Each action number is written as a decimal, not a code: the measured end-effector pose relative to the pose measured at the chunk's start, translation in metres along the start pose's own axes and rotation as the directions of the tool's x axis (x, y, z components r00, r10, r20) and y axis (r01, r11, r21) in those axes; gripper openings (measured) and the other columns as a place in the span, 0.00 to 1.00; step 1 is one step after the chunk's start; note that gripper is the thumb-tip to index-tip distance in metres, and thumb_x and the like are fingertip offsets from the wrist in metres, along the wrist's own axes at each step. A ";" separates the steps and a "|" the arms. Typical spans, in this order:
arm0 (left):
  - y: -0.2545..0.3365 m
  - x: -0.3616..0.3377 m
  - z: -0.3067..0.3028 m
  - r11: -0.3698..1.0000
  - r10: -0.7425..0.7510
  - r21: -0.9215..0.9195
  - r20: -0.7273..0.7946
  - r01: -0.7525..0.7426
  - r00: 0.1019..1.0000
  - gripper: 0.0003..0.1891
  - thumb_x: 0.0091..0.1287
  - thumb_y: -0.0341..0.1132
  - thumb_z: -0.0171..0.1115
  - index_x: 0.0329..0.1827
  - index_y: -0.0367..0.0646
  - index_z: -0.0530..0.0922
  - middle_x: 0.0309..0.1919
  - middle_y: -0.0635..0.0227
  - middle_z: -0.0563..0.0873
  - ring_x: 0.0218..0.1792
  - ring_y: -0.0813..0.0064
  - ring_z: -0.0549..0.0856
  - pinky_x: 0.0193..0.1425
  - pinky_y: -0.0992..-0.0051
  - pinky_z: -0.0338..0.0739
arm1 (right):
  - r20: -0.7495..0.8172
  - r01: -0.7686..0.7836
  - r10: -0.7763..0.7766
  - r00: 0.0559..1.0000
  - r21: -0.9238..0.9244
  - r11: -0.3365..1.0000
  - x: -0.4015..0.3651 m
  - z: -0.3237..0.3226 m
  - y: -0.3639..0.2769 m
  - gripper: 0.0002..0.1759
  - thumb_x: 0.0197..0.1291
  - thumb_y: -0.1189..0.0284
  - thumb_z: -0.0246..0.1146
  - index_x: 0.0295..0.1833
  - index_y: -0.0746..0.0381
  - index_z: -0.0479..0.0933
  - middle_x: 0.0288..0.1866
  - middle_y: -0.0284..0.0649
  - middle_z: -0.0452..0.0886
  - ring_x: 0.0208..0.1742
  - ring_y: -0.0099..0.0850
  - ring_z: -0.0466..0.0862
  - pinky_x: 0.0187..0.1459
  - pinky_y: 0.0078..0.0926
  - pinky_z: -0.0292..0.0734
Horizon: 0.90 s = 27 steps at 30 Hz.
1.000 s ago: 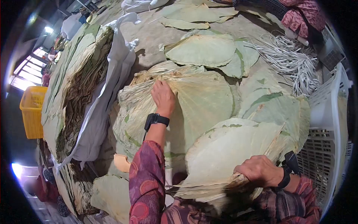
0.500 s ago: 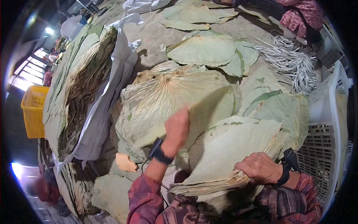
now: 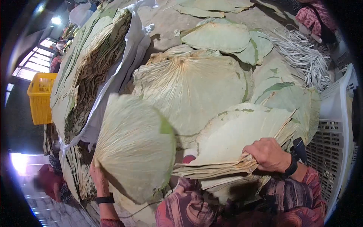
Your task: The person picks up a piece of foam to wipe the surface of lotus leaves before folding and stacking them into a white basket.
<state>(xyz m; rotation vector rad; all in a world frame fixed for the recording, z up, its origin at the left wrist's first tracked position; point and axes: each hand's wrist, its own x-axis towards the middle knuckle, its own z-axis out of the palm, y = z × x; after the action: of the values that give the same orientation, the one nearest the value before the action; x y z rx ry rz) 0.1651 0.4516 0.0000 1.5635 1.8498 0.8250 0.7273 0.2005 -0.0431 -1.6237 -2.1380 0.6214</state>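
My left hand [image 3: 99,178] is closed on the edge of a single dried lotus leaf [image 3: 136,140], which fans out up and to the right of it. On the right, my right hand [image 3: 267,154] grips the gathered end of a stack of folded lotus leaves [image 3: 217,167] that rests across my lap. Its fingers wrap over the bundled edges. Ahead of both hands, a broad pile of pale green lotus leaves [image 3: 196,90] lies on the floor, its veins meeting near the top.
To the left stands a white sack [image 3: 130,53] packed with leaves, with a yellow crate [image 3: 41,99] beyond it. A white plastic basket [image 3: 327,140] is close on my right. White strips [image 3: 302,56] lie in a heap at upper right, near another person's patterned sleeve [image 3: 317,17].
My left hand has moved from over the middle pile to the lower left, with a lotus leaf now spread out from it. My right hand still holds the stack. The view has shifted slightly.
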 end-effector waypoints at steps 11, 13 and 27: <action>-0.240 -0.048 -0.217 -0.281 -0.547 0.958 -0.104 -0.065 0.830 0.19 0.73 0.38 0.48 0.48 0.34 0.85 0.52 0.48 0.85 0.52 0.54 0.85 0.54 0.60 0.78 | -0.075 0.002 -0.001 0.997 0.002 1.000 0.010 -0.008 -0.001 0.18 0.46 0.74 0.67 0.47 0.59 0.78 0.27 0.39 0.80 0.30 0.41 0.83 0.32 0.40 0.76; -0.272 -0.006 -0.198 -0.137 -0.204 0.985 -0.135 0.108 0.970 0.15 0.66 0.41 0.57 0.40 0.37 0.86 0.41 0.50 0.86 0.42 0.49 0.86 0.46 0.51 0.80 | -0.087 0.003 -0.003 0.996 0.001 1.000 0.012 -0.008 0.000 0.19 0.46 0.73 0.68 0.47 0.59 0.78 0.27 0.39 0.80 0.30 0.41 0.83 0.32 0.40 0.76; 0.146 0.107 0.437 0.406 0.858 0.263 0.221 -0.875 0.464 0.23 0.56 0.30 0.68 0.56 0.39 0.77 0.51 0.55 0.81 0.55 0.52 0.78 0.58 0.56 0.73 | -0.064 -0.032 0.030 0.998 -0.036 0.999 0.006 -0.003 0.003 0.15 0.51 0.70 0.65 0.47 0.55 0.79 0.26 0.35 0.79 0.27 0.36 0.82 0.30 0.34 0.76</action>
<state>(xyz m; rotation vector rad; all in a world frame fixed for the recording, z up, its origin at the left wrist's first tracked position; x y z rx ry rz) 0.5733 0.6156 -0.1735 2.8505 1.0179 0.8592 0.7300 0.2073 -0.0426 -1.6764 -2.0948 0.5351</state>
